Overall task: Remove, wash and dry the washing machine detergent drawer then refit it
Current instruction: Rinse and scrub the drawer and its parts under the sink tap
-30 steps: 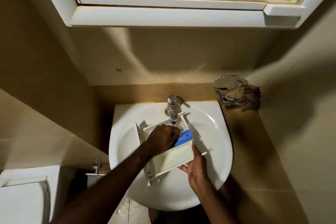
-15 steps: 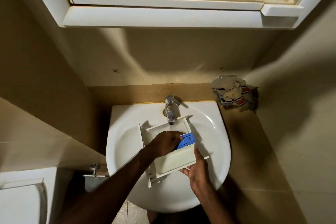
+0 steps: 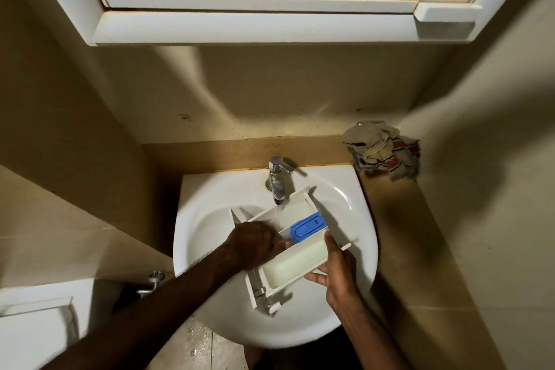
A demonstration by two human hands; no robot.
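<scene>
Since a second ago, the left hand (image 3: pixel 255 245) is sliding back from the far compartment toward the middle of the drawer (image 3: pixel 295 252), uncovering more of the blue insert (image 3: pixel 307 227); the right hand (image 3: pixel 336 270) is staying at the same corner.

White and open-topped, the drawer is being held tilted over the basin (image 3: pixel 345 303), its far end lying under the tap (image 3: pixel 277 182) at 12 o'clock and its front panel pointing toward 7 o'clock. Whether water is running from the tap cannot be told.

Reaching in from 8 o'clock, the left hand is resting knuckles-up on the drawer's left side, its fingers curled down into a compartment just beside the insert; what the fingertips are touching is hidden. Coming from 5 o'clock, the right hand is gripping the drawer's near right edge, thumb lying along the top of the side wall and fingers curling underneath.

On the bench (image 3: pixel 420 249) at 2 o'clock from the basin, a crumpled cloth (image 3: pixel 381 149) is lying in the corner, well apart from both hands. Above, a mirrored cabinet (image 3: pixel 255 27) is hanging on the wall.
</scene>
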